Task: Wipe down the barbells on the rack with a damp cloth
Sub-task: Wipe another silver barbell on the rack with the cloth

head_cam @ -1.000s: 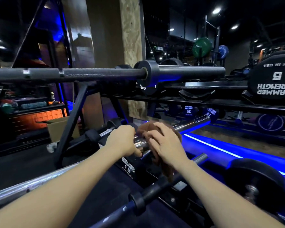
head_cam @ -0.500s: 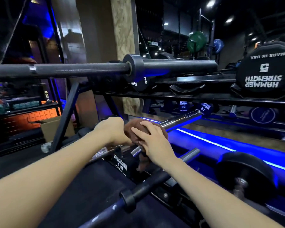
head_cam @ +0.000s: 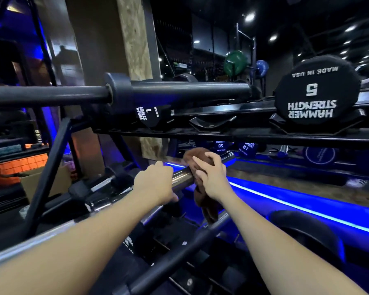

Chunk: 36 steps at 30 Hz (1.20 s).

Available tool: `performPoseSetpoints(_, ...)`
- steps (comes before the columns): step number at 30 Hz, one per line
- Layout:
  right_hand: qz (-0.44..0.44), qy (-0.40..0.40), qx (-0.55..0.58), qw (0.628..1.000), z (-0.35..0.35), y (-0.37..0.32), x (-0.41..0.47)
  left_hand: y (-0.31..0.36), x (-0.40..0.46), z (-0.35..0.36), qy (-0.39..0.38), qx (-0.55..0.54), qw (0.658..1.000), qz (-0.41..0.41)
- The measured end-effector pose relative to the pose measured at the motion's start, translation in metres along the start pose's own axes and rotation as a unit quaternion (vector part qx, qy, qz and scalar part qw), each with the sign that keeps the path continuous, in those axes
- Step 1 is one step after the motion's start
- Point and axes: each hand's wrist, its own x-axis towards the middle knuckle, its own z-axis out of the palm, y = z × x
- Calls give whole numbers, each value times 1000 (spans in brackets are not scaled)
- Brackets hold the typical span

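Observation:
A chrome barbell [head_cam: 182,176] lies across the middle level of the black rack [head_cam: 49,173], its sleeve pointing up to the right. My left hand [head_cam: 156,183] grips the sleeve from above. Just beyond it my right hand [head_cam: 211,175] holds a brown cloth [head_cam: 197,158] wrapped over the sleeve, with the cloth's tail hanging down below the bar. A black barbell [head_cam: 179,90] rests on the level above. Another dark bar [head_cam: 179,252] lies lower, nearer me.
Dumbbells sit on a rack behind, one big head marked 5 [head_cam: 315,90] at the upper right. A blue light strip [head_cam: 307,209] runs along the floor at right. A wooden pillar [head_cam: 134,39] stands behind the rack. A cardboard box [head_cam: 43,184] sits at left.
Both hands have slid farther up the chrome sleeve toward its right end, the cloth moving along with my right hand. More of the cloth now hangs below the bar.

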Motion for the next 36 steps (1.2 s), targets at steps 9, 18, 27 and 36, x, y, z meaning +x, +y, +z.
performPoseSetpoints(9, 107, 63, 90, 988, -18, 38, 25, 10, 13, 17, 80, 119, 990, -9)
performPoseSetpoints(18, 152, 122, 178, 964, 1, 15, 5, 1, 22, 6, 64, 57, 996, 3)
performPoseSetpoints(27, 76, 80, 115, 987, 18, -12, -24, -15, 37, 5, 16, -60, 998, -1)
performPoseSetpoints(36, 225, 129, 157, 953, -17, 49, 35, -29, 53, 6, -63, -202, 977, -32)
